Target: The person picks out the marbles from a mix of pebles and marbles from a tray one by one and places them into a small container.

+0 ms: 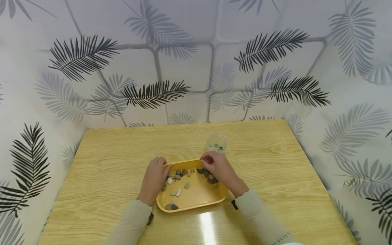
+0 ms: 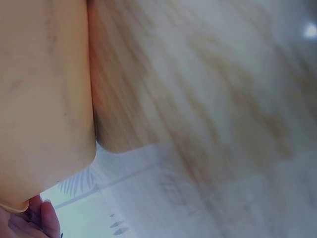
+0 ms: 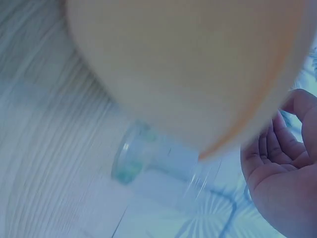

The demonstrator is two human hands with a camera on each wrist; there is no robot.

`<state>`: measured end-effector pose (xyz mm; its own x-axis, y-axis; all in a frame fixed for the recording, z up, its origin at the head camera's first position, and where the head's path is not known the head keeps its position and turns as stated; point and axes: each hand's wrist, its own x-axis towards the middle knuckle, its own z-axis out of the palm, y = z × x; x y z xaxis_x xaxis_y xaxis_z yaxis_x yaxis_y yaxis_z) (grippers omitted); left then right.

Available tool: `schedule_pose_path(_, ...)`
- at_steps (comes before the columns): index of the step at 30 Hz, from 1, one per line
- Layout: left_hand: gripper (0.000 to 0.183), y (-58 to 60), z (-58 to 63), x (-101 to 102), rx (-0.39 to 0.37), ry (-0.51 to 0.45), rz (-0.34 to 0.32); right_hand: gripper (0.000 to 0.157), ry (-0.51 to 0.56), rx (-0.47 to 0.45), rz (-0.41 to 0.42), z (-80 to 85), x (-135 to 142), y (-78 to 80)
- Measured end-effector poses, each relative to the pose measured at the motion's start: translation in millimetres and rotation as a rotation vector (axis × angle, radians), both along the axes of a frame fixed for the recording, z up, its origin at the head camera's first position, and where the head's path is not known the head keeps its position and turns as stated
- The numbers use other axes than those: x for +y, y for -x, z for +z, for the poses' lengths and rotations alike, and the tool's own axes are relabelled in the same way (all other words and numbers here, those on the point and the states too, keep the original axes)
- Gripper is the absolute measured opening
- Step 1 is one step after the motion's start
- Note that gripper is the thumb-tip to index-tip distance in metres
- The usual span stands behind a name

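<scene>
A yellow tray with a raised rim holds several pebbles in grey, white and brown, mostly along its back and sides. At the tray's back left corner my left hand grips the rim, thumb on the inside and fingers over the outside. My right hand is at the back right part of the rim, over the dark pebbles, its thumb and fingers curled toward each other. Whether it pinches something small I cannot tell. The right wrist view shows this hand beside the tray wall.
Behind my right hand stands a clear round cup with a few green and blue marbles in it. Everything stands on a wood-grain table. Beyond its back edge hangs a white cloth printed with leaves.
</scene>
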<state>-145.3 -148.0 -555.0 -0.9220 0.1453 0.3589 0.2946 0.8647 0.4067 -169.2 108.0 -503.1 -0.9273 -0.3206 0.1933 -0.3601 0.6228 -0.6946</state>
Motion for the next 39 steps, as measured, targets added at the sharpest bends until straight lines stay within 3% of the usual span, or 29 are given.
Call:
schedule_pose_path(11, 0.022, 0.0, -0.8, -1, 0.017, 0.001, -0.001, 0.012, 0.015, 0.029, -0.124, 1.7, 40, 15.9)
schedule_pose_path(22, 0.021, 0.4, -2.9, 0, 0.037, -0.002, -0.006, 0.012, -0.014, -0.005, -0.191, -5.1, 54, 32.3)
schedule_pose_path(39, 0.023, 1.2, -2.1, -1, -0.001, -0.005, 0.0, 0.012, -0.049, -0.011, -0.173, -9.4, 52, 37.5)
